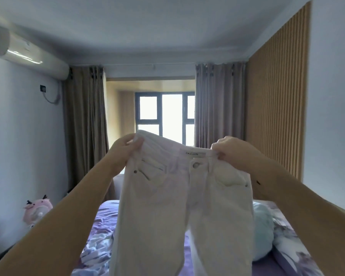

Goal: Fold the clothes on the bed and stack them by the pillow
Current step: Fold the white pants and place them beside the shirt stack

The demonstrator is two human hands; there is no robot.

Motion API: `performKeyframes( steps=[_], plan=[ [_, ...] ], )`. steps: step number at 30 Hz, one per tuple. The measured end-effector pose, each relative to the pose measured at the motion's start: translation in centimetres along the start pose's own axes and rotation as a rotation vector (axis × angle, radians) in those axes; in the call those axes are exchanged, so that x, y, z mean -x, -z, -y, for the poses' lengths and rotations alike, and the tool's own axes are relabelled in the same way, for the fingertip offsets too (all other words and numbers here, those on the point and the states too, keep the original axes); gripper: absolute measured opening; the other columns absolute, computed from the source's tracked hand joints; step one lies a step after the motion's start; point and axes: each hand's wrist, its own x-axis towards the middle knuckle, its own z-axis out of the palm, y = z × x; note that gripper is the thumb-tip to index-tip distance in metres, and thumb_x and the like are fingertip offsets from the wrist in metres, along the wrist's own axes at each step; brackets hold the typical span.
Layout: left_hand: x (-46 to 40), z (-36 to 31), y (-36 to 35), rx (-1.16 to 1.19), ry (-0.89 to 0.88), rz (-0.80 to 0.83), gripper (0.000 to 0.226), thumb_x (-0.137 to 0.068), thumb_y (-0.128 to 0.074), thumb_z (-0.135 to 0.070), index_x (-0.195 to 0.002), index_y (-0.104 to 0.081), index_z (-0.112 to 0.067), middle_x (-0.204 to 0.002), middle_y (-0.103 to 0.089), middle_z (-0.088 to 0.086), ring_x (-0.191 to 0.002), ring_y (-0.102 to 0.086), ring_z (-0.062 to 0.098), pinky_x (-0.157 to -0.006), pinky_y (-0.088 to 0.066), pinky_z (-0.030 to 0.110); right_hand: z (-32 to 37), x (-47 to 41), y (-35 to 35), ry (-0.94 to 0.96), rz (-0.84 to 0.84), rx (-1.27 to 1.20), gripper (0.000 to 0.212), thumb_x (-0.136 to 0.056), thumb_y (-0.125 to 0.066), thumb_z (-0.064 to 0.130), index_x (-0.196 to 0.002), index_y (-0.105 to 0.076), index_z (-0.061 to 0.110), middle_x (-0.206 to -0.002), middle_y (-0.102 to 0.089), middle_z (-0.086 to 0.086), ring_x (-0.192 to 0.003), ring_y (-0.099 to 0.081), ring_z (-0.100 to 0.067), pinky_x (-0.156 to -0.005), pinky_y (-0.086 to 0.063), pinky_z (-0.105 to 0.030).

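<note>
I hold a pair of white jeans [179, 206] up in front of me by the waistband, front side toward me, button and label showing. My left hand [126, 148] grips the waistband's left corner. My right hand [229, 149] pinches the right corner. Both legs hang straight down over the bed [104, 222] and run out of the frame at the bottom. To the right on the bed lies a floral pillow [291, 250], with a pale blue cushion [263, 232] beside it, partly hidden by the jeans.
A crumpled floral quilt [96, 250] lies on the purple sheet at the left. A pink plush toy [37, 211] sits beside the bed at the left wall. Curtains and a window stand beyond the bed; a slatted wooden wall panel [277, 106] is on the right.
</note>
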Motion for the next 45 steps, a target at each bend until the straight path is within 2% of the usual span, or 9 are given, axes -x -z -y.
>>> performKeyframes(
  steps=[5, 9, 18, 24, 31, 34, 38, 41, 45],
  plan=[
    [-0.7, -1.2, 0.0, 0.091, -0.022, 0.203, 0.029, -0.091, -0.055, -0.03, -0.109, -0.065, -0.009, -0.098, -0.069, 0.006, -0.09, -0.065, 0.021, -0.08, -0.058, 0.034, 1.6, -1.7, 1.8, 0.19, -0.141, -0.283, 0.005, -0.086, -0.063, 0.006, -0.085, -0.068, 0.006, -0.096, -0.064, -0.005, -0.093, -0.058, -0.019, -0.085, -0.048, -0.026],
    [-0.4, -0.5, -3.0, 0.056, -0.032, 0.399, 0.019, -0.091, -0.056, -0.03, -0.092, -0.065, -0.014, -0.088, -0.064, 0.002, -0.081, -0.06, 0.018, -0.073, -0.051, 0.033, 4.8, -1.3, 1.0, 0.207, -0.251, -0.45, 0.007, -0.086, -0.065, 0.01, -0.089, -0.069, 0.005, -0.117, -0.053, 0.004, -0.106, -0.052, -0.007, -0.085, -0.037, 0.001],
    [1.1, 3.6, -8.1, 0.414, 0.109, 0.692, 0.027, -0.098, -0.05, -0.022, -0.116, -0.053, -0.003, -0.102, -0.06, 0.009, -0.094, -0.058, 0.023, -0.08, -0.049, 0.033, 5.8, 0.6, -2.2, 0.06, -0.138, -1.04, 0.038, -0.081, -0.065, -0.004, -0.089, -0.066, 0.033, -0.12, -0.055, 0.014, -0.109, -0.055, 0.001, -0.087, -0.048, -0.013],
    [0.6, 4.8, -8.8, 0.306, 0.043, 0.489, 0.027, -0.093, -0.054, -0.021, -0.115, -0.06, -0.005, -0.106, -0.061, 0.013, -0.094, -0.059, 0.027, -0.079, -0.05, 0.038, 4.0, 1.1, -2.4, -0.08, -0.045, -1.154, 0.026, -0.084, -0.066, 0.009, -0.101, -0.066, 0.029, -0.127, -0.057, 0.008, -0.12, -0.053, -0.007, -0.098, -0.045, -0.029],
    [0.4, 5.6, -10.4, 0.153, 0.077, 0.104, 0.021, -0.089, -0.063, -0.033, -0.103, -0.066, -0.017, -0.101, -0.068, 0.009, -0.091, -0.064, 0.023, -0.07, -0.051, 0.032, 2.9, 1.0, -0.8, -0.33, 0.149, -1.223, 0.038, -0.093, -0.046, 0.047, -0.123, -0.055, 0.026, -0.12, -0.061, 0.006, -0.106, -0.06, -0.011, -0.063, -0.051, -0.015],
    [0.5, 5.3, -11.3, 0.076, 0.061, -0.01, 0.019, -0.089, -0.063, -0.031, -0.101, -0.064, -0.015, -0.097, -0.067, 0.005, -0.086, -0.062, 0.018, -0.066, -0.051, 0.028, 2.6, 1.1, -0.8, -0.372, 0.296, -1.196, 0.062, -0.076, -0.05, 0.071, -0.127, -0.046, 0.036, -0.125, -0.054, 0.013, -0.115, -0.056, -0.013, -0.085, -0.05, -0.03],
    [0.4, 5.1, -12.3, -0.049, 0.035, -0.08, 0.025, -0.091, -0.061, -0.031, -0.107, -0.057, -0.012, -0.103, -0.059, -0.001, -0.095, -0.06, 0.018, -0.08, -0.054, 0.036, 2.2, 1.0, -0.7, -0.355, 0.344, -0.934, 0.093, -0.073, -0.076, 0.04, -0.146, -0.019, 0.039, -0.143, -0.036, 0.007, -0.124, -0.044, -0.016, -0.099, -0.041, -0.031],
    [0.5, 4.5, -11.8, 0.004, 0.049, -0.042, 0.035, -0.088, -0.066, -0.033, -0.115, -0.054, -0.013, -0.105, -0.059, -0.001, -0.088, -0.059, 0.009, -0.069, -0.052, 0.024, 1.0, 1.0, -0.7, -0.38, 0.248, -0.9, 0.088, -0.074, -0.074, 0.014, -0.145, -0.025, 0.032, -0.139, -0.043, -0.004, -0.107, -0.056, -0.018, -0.086, -0.052, -0.028],
    [0.2, 4.0, -9.8, 0.029, 0.12, 0.215, 0.061, -0.074, -0.076, -0.038, -0.125, -0.05, -0.02, -0.112, -0.065, 0.006, -0.102, -0.064, 0.022, -0.088, -0.054, 0.039, 0.1, 1.2, -1.2, -0.347, 0.095, -1.074, 0.076, -0.073, -0.076, 0.005, -0.135, -0.042, 0.03, -0.117, -0.059, -0.011, -0.093, -0.067, -0.026, -0.08, -0.058, -0.037]
  ],
)
